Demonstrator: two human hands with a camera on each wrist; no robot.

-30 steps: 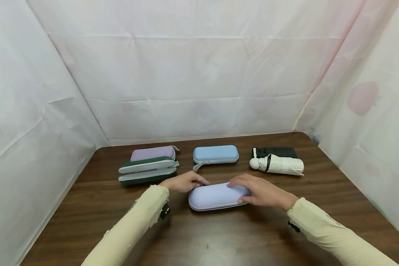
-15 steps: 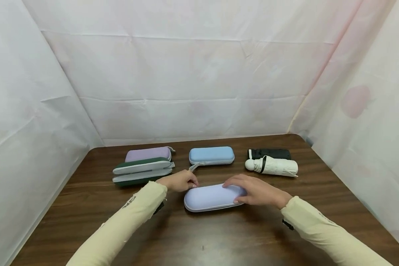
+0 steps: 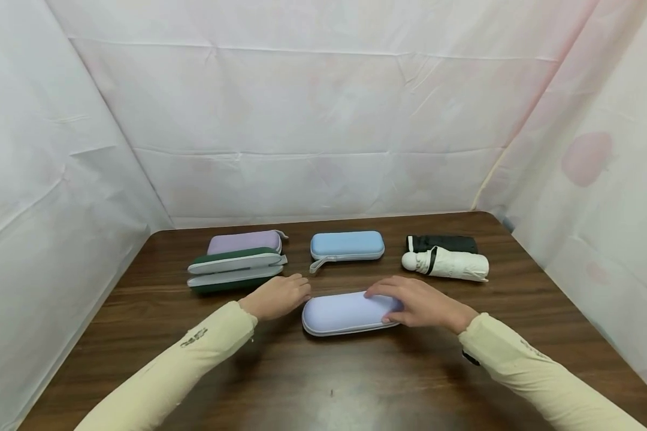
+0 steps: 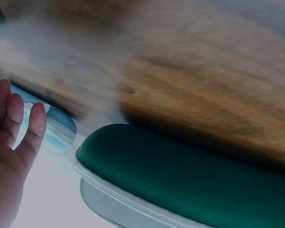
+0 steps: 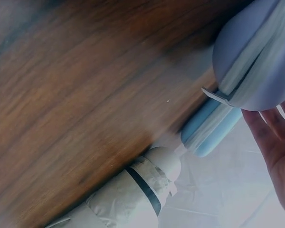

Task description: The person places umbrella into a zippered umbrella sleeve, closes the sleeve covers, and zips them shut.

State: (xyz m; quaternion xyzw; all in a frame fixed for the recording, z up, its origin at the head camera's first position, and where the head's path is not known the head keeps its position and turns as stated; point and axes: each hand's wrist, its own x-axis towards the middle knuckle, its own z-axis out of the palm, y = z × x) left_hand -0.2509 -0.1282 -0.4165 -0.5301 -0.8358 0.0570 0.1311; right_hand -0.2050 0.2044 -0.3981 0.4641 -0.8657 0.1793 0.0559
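A lavender hard-shell zip case [image 3: 339, 312] lies on the table in front of the person. My right hand [image 3: 423, 302] grips its right end, thumb on the near side and fingers over the far side. In the right wrist view, the case [image 5: 244, 52] shows its pale zipper band and a small pull tab. My left hand [image 3: 277, 296] is just beside the case's left end, palm down and holding nothing. Its fingers [image 4: 36, 123] look loosely relaxed in the left wrist view. To its left lies a green case [image 3: 234, 286], gaping a little, with a pale grey lining.
Behind the green case is a purple case [image 3: 245, 241]. A light blue case [image 3: 347, 244] with a wrist strap lies at the back middle. A folded white umbrella [image 3: 455, 264] and a black one [image 3: 444, 243] lie at the back right. White sheeting [image 3: 313, 120] surrounds the wooden table [image 3: 334, 383].
My left hand has moved left from the lavender case's far edge, and its fingers have loosened. The right hand keeps its grip on the right end. The view has shifted slightly.
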